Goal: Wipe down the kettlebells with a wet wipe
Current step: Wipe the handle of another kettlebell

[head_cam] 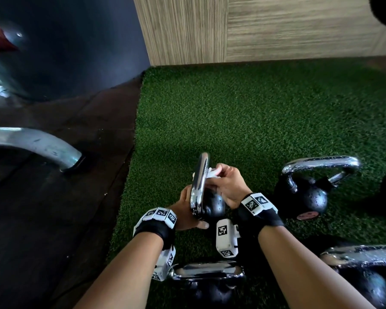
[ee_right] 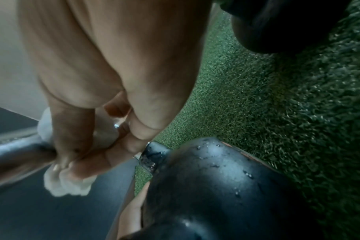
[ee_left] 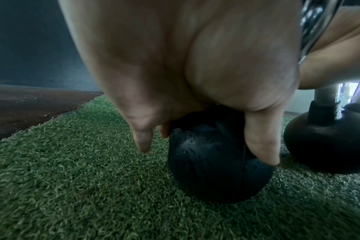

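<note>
A small kettlebell with a black ball [head_cam: 212,207] and a chrome handle [head_cam: 200,181] rests on the green turf [head_cam: 243,119]. My left hand [head_cam: 193,210] grips the ball, thumb on one side and fingers on the other; in the left wrist view the thumb [ee_left: 263,146] presses the ball [ee_left: 212,162]. My right hand [head_cam: 216,179] holds a crumpled white wet wipe [head_cam: 214,173] against the handle. In the right wrist view its fingers curl round the wipe [ee_right: 68,183] and the chrome bar [ee_right: 16,154], with the wet ball [ee_right: 216,186] below.
A bigger kettlebell [head_cam: 308,197] stands to the right, one [head_cam: 206,277] between my forearms, another [head_cam: 366,275] at bottom right. A grey machine leg [head_cam: 42,148] stands on the dark floor at left. A wood-panel wall [head_cam: 254,30] closes the far side.
</note>
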`<action>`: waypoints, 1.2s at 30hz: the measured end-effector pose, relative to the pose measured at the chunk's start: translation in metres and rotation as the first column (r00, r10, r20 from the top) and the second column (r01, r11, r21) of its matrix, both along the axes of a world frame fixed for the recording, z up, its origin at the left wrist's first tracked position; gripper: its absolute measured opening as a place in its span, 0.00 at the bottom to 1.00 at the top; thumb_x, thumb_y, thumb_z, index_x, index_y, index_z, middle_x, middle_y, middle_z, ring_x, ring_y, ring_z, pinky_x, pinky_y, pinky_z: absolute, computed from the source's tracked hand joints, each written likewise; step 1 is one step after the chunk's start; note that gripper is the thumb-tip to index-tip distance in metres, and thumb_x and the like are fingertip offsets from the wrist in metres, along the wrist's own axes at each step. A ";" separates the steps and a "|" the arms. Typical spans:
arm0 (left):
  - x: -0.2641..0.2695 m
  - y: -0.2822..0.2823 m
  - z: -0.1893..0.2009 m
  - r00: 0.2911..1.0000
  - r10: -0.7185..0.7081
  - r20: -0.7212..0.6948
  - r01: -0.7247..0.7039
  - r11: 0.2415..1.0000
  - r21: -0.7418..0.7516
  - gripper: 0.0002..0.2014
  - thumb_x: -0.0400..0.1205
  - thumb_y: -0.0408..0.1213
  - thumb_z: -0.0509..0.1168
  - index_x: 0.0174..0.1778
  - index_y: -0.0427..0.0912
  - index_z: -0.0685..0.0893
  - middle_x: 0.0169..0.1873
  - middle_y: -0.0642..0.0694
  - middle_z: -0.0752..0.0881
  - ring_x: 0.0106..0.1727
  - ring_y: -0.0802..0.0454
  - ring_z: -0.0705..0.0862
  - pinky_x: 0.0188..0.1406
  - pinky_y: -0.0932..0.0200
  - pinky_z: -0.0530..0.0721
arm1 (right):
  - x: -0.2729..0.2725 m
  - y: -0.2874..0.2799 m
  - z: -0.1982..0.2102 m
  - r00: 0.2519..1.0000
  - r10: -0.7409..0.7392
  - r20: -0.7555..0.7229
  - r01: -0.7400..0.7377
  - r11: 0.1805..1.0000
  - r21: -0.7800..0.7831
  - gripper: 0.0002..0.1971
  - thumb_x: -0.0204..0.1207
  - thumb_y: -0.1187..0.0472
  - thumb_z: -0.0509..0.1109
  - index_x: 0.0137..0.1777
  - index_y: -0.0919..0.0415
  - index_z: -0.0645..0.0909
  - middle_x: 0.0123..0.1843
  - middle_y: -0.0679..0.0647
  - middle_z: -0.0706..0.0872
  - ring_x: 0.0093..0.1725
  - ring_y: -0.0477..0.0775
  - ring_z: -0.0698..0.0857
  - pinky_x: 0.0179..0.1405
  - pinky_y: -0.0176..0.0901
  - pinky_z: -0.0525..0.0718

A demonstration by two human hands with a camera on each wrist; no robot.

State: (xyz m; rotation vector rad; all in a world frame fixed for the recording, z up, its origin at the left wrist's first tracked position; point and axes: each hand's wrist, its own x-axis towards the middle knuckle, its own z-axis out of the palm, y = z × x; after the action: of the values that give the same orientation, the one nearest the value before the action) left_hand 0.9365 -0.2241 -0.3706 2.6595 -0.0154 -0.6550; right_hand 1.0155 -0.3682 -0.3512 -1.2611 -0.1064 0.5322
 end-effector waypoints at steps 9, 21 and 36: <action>-0.004 0.004 0.003 0.998 0.054 -0.020 -0.056 0.994 -0.092 0.57 0.79 0.47 0.77 0.89 0.41 0.38 0.86 0.39 0.36 0.89 0.44 0.41 0.86 0.57 0.43 | 0.015 -0.005 0.012 0.869 -0.098 0.485 0.294 0.890 -0.347 0.18 0.62 0.70 0.82 0.28 0.45 0.81 0.41 0.47 0.94 0.41 0.51 0.92 0.42 0.49 0.90; -0.003 0.005 0.003 0.993 0.090 -0.081 -0.102 0.981 -0.165 0.49 0.78 0.48 0.78 0.87 0.36 0.57 0.86 0.43 0.55 0.89 0.42 0.53 0.88 0.48 0.56 | 0.019 0.010 0.007 0.747 -0.167 0.643 0.532 0.731 -0.427 0.15 0.71 0.61 0.78 0.28 0.53 0.76 0.29 0.44 0.85 0.30 0.37 0.81 0.29 0.23 0.74; -0.007 0.002 0.018 0.997 -0.009 -0.073 0.011 1.000 0.023 0.59 0.79 0.53 0.75 0.88 0.41 0.35 0.87 0.39 0.34 0.90 0.42 0.44 0.89 0.47 0.51 | 0.009 0.022 0.010 0.866 -0.061 0.496 0.420 0.626 -0.657 0.09 0.73 0.59 0.74 0.36 0.58 0.78 0.32 0.49 0.80 0.34 0.52 0.77 0.34 0.37 0.69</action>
State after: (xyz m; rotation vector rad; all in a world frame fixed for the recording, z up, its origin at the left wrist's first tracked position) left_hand 0.9296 -0.2222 -0.3522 2.6578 -0.0008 -0.7599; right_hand 1.0244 -0.3460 -0.3410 -2.1819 -0.0784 0.0026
